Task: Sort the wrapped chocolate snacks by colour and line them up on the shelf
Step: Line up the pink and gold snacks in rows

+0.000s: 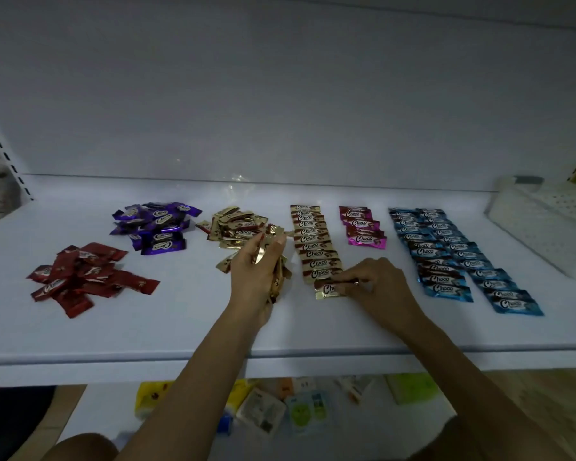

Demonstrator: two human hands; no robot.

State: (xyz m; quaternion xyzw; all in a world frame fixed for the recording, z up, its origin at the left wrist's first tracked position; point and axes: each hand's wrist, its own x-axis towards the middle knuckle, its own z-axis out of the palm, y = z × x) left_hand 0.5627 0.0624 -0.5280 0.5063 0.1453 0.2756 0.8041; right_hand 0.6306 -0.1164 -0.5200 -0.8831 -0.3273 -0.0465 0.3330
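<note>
While my left grip [256, 274] clutches spare gold snacks [277, 281] just left, my right grip [376, 287] pinches one gold snack [326, 291], long axis left-right, at the near end of the gold row [313, 247] on the shelf [180, 327].

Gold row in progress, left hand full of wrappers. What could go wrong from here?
1. The right hand pinches the newest gold snack against the overlapped gold row; a nudge could skew it.
2. The left hand grips a bundle of gold snacks; some may slip out.
3. The row nears the front of the shelf, yet the gold pile remains; one row may not fit.
</note>
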